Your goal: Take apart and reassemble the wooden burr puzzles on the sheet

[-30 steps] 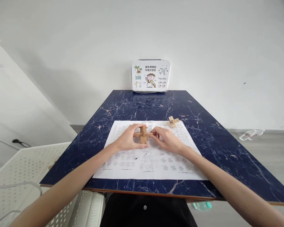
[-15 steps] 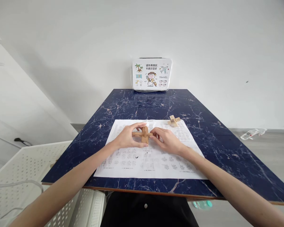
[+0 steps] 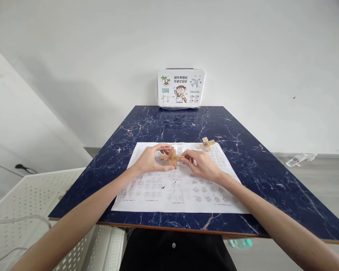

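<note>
Between my hands, over the paper, is a wooden interlocking puzzle (image 3: 172,158) made of crossed bars. My left hand (image 3: 149,160) grips it by its far and near ends, thumb on the near side. A bar of the puzzle points right, and my right hand (image 3: 202,163) pinches its end between thumb and fingers. Beneath lies a printed instruction sheet (image 3: 169,194) with rows of small line drawings. A second wooden puzzle (image 3: 207,144) rests at the sheet's far right corner, apart from my hands.
The blue marbled table (image 3: 180,128) reaches to the wall, where a white cartoon-printed case (image 3: 181,89) stands at its far edge. White perforated baskets (image 3: 22,203) are at the left below table height. Plastic bottles (image 3: 301,160) lie on the floor to the right.
The bar in my right hand sticks out farther to the right, while the left bar shows shorter. The held puzzle looks slightly turned. The second puzzle stays put.
</note>
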Tool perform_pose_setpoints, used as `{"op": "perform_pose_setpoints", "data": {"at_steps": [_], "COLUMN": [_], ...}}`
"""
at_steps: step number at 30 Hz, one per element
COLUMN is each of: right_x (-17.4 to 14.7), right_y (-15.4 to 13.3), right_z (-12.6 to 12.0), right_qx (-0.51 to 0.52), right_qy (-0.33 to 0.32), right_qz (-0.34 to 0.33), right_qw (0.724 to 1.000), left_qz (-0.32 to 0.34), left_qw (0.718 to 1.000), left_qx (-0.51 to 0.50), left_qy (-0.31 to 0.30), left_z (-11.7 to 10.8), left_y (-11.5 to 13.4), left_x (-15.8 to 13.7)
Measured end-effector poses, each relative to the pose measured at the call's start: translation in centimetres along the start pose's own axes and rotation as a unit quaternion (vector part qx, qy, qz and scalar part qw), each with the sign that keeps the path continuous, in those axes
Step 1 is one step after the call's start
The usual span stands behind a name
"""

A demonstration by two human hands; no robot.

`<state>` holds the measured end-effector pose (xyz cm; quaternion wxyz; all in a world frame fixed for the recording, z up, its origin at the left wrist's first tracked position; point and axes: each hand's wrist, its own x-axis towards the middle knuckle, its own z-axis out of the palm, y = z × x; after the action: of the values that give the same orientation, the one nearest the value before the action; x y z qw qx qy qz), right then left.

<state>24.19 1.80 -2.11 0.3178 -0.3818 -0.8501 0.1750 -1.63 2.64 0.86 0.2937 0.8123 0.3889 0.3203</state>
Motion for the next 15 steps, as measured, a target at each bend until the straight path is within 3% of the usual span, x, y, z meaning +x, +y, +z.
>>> {"op": "perform_pose_setpoints", "data": {"at_steps": [7,11,15], "right_x": [0.4,0.5,0.5], "right_y": [-0.2,-0.5,-0.5], "right_z": [-0.5,-0.6,-0.5], "right_qx": [0.139,0.284,0.369], "right_qy": [-0.029,-0.051,-0.07], "right_qz": [0.07,0.131,0.197], "right_qw": [0.987,0.948,0.906], "left_qz": [-0.042,-0.026,-0.018], "left_qw": [0.997,0.997,1.0], "left_qx": [-0.056,-0.067,0.0], "left_qy": [-0.021,-0.027,-0.025], "left_z": [0.0,0.3,0.4], "left_y": [-1.4,-1.3,-0.3], "left_x": [0.0,0.0,-0.1]}}
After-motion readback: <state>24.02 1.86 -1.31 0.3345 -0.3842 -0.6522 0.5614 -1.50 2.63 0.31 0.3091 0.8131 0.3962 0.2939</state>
